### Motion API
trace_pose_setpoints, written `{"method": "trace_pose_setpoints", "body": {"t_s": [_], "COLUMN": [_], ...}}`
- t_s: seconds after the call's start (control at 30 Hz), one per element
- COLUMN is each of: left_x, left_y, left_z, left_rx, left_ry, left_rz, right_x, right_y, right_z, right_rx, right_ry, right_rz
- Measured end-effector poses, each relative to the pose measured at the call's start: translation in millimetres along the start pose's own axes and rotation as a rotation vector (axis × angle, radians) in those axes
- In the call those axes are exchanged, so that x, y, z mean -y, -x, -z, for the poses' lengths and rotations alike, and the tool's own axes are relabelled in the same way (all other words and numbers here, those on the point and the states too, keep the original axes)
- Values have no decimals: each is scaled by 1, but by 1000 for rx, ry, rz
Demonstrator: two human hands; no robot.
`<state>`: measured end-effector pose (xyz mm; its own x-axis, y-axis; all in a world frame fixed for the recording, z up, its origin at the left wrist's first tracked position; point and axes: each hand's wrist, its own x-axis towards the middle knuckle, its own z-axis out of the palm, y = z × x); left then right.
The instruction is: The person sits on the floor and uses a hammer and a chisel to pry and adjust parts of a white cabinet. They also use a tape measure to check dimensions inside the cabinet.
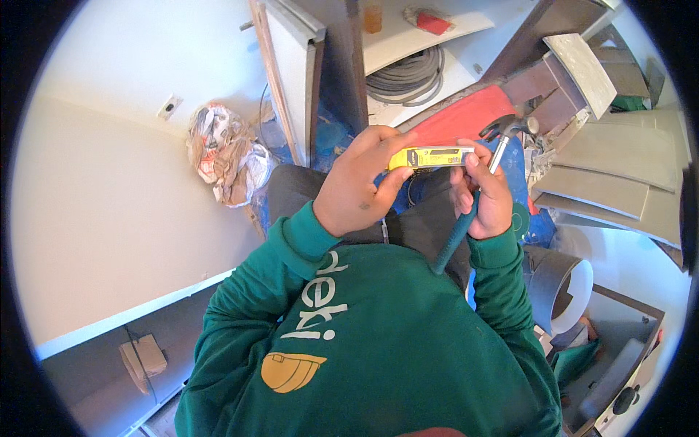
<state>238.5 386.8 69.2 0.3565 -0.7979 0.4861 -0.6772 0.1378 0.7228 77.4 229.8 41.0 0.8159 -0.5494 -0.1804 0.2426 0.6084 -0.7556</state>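
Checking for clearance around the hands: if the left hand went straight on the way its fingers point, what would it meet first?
Probably the right hand: the left hand grips the yellow tool, fingers pointing across toward it. Depth is unclear.

Crumpled paper bags (222,153) lie against the white wall. Coiled grey cable (408,73) rests on a white shelf. Stacked grey tiles (619,175) sit right; grey duct-tape roll (557,288) below them.

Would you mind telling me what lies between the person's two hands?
In the head view, a small yellow box spans from the left hand to the right hand, which also holds a hammer.
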Motion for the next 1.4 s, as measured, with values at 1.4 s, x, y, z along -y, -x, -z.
{"method": "trace_pose_setpoints", "body": {"t_s": [1.4], "left_x": [56], "left_y": [109], "left_z": [35], "left_rx": [166], "left_ry": [328], "left_rz": [621], "right_x": [-15], "right_y": [1], "right_z": [-16], "right_rx": [132], "right_ry": [51], "right_rz": [100]}}
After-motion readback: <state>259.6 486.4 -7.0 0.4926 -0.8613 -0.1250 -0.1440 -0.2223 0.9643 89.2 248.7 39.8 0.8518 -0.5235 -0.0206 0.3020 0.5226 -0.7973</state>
